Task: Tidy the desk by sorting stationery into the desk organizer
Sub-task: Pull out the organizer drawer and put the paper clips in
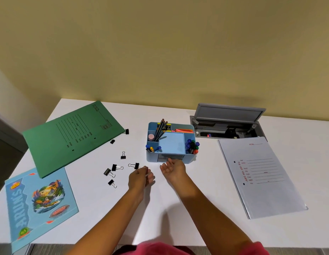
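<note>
Organizer (pixel 189 160) already held pens (pixel 192 147); clips (pixel 114 167) lay unsorted just left of left grip (pixel 140 178), hold unclear; right grip (pixel 172 167) spread, empty.

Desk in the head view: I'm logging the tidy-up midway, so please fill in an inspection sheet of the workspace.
Surface: white desk, flat, evenly lit.
Job's things: blue organizer holds pencils, markers and pink notes; five binder clips lie loose to its left, two more at the green folder's edge.
Clutter: green folder, blue notebook and grey file lie flat on the desk.
Hands: the left hand has curled fingers beside the nearest clip, hold unclear; the right hand is palm up, fingers at the organizer's drawer front.
Cables: open cable hatch behind the file; dark contents unclear.
Surroundings: yellow wall; nothing else seen.
</note>
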